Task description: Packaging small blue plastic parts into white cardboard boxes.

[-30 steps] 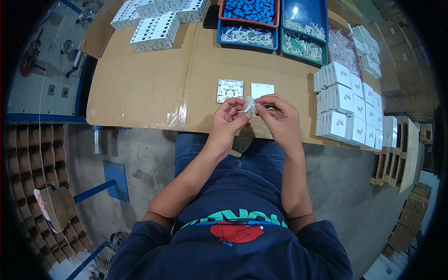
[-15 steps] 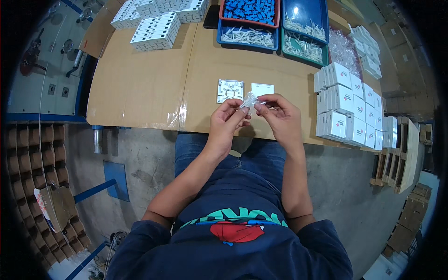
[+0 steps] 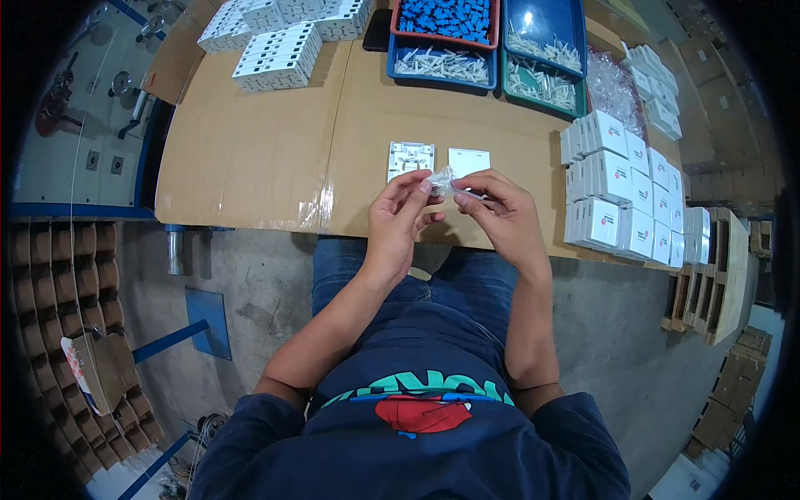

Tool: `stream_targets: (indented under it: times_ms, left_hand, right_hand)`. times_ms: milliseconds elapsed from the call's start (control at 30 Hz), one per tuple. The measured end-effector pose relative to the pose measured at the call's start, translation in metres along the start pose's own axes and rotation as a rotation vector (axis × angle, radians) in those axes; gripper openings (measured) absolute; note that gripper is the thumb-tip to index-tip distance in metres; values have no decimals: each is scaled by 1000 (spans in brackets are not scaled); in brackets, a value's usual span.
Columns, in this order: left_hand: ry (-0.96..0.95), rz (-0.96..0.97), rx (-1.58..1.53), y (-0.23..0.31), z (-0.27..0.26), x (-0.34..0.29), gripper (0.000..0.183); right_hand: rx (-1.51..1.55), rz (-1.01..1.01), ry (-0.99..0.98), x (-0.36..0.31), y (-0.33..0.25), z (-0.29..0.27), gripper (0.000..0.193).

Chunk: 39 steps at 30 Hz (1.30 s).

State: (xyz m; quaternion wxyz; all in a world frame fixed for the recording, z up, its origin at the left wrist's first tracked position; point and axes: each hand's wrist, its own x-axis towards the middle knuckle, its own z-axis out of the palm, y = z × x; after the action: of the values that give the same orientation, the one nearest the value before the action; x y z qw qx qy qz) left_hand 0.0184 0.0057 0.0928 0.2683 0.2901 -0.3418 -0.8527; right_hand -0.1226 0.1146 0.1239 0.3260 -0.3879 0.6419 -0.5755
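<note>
Bold green letters (image 3: 412,386), partly lost in a fold, stretch across my dark blue shirt (image 3: 333,442) beside a red printed shape (image 3: 421,414). To my right, stacked white boxes (image 3: 617,177) each carry a small reddish mark and a line of dark print, too tiny to read. Red markings on a cardboard box (image 3: 110,367) are blurred.

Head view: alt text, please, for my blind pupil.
A person's left grip and right grip hold crinkled clear plastic between them over a cardboard-covered table. Beyond lie a square white fitting, a white plate and parts trays.
</note>
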Motion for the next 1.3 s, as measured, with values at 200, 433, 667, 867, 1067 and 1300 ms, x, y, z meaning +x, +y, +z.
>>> stream_targets:
  times_ms: [200,433,667,867,1067,1300]
  left_hand:
    - [-1,-35,-17,-6,-3,1,24]
    - [-17,-63,-41,-1,0,-1,26]
    - [-4,-4,-80,-5,0,0,26]
    - [56,1,-43,-5,0,-3,20]
    - [-50,-29,-46,-6,-5,-3,18]
    - [-69,-25,15,0,1,-2,17]
  right_hand:
    - [-84,-75,6,-1,8,-5,15]
    - [523,-56,460,7,-4,0,34]
    - [318,217,172,-3,11,-4,18]
    - [140,126,45,-3,-9,17,35]
    - [215,55,168,5,11,13,18]
    - [189,42,242,5,12,10,8]
